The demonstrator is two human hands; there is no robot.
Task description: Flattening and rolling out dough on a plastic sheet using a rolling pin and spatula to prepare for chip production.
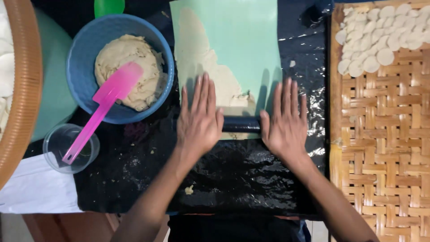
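My left hand (199,118) and my right hand (285,122) lie flat, fingers spread, on the two ends of a dark rolling pin (241,123). The pin rests across the near end of a pale green mat (242,45). A thin sheet of beige dough (197,58) is spread along the mat's left side and reaches under the pin. Only the pin's middle shows between my hands.
A blue bowl (80,54) at the left holds a lump of dough and a pink spatula (105,101). A clear cup (56,145) stands below it. A woven bamboo tray (385,143) at the right carries several round dough discs (380,36). Black plastic (233,175) covers the table.
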